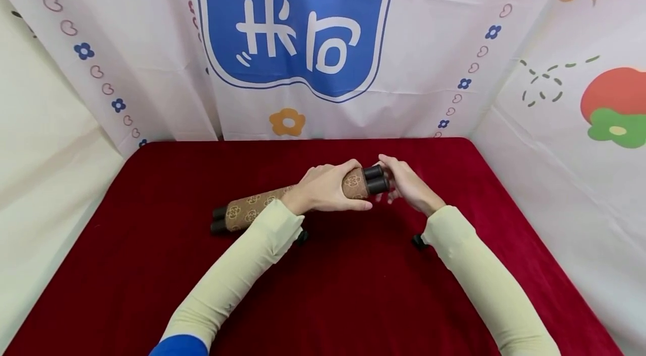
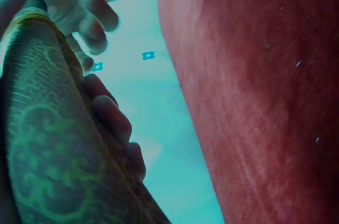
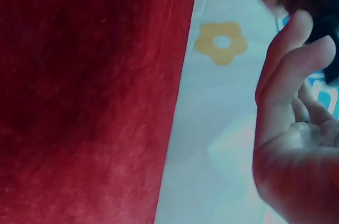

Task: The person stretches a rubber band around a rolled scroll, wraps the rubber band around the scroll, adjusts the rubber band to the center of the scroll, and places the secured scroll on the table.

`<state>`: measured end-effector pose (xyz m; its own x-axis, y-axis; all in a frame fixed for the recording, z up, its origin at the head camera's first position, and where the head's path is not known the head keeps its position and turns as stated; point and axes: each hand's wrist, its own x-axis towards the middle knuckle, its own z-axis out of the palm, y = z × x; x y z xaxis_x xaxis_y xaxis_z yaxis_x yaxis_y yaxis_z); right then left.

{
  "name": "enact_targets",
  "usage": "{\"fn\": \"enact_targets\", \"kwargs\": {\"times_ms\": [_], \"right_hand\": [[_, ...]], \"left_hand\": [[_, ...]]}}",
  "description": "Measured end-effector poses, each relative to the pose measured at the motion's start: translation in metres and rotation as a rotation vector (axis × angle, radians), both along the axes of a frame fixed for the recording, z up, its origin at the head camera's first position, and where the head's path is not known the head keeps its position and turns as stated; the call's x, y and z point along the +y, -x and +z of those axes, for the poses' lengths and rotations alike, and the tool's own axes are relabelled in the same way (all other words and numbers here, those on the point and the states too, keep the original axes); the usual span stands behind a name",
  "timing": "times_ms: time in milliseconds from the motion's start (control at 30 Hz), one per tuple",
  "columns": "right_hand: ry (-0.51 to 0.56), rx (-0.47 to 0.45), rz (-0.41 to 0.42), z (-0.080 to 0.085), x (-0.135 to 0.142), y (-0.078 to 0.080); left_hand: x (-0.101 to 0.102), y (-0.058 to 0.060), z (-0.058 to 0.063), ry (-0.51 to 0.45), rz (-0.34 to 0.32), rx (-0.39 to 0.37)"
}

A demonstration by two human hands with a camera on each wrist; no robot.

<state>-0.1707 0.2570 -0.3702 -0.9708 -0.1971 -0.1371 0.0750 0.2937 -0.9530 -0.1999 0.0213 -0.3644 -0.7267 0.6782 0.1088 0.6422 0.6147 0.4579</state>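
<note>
A rolled scroll of brown patterned cloth with paired black roller ends lies slantwise above the red table, its right end tilted up. My left hand grips it near the right end, thumb on the near side. In the left wrist view, gold motifs cover the scroll, and my left fingers curl round its far side. My right hand is beside the black roller ends, fingers loosely bent. In the right wrist view, fingertips of the right hand are right at a dark roller end.
Red velvet cloth covers the table. A white printed curtain with a blue emblem hangs behind its far edge, and pale cloth walls stand at both sides.
</note>
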Motion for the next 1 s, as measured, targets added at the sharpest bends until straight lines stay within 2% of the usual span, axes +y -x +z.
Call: {"fn": "enact_targets", "kwargs": {"times_ms": [200,467,667,1000], "right_hand": [[-0.105,-0.017,-0.049,0.009,-0.012,-0.006],[-0.268,0.023,-0.125,0.003,-0.02,-0.007],[-0.307,0.037,-0.137,-0.002,-0.021,-0.006],[-0.341,0.056,-0.153,-0.003,-0.02,-0.006]], "left_hand": [[0.006,0.001,-0.01,0.041,0.031,0.065],[0.013,-0.003,-0.017,0.104,0.076,0.113],[0.016,-0.002,-0.017,0.151,0.083,0.141],[0.024,0.001,-0.015,0.182,0.082,0.084]]}}
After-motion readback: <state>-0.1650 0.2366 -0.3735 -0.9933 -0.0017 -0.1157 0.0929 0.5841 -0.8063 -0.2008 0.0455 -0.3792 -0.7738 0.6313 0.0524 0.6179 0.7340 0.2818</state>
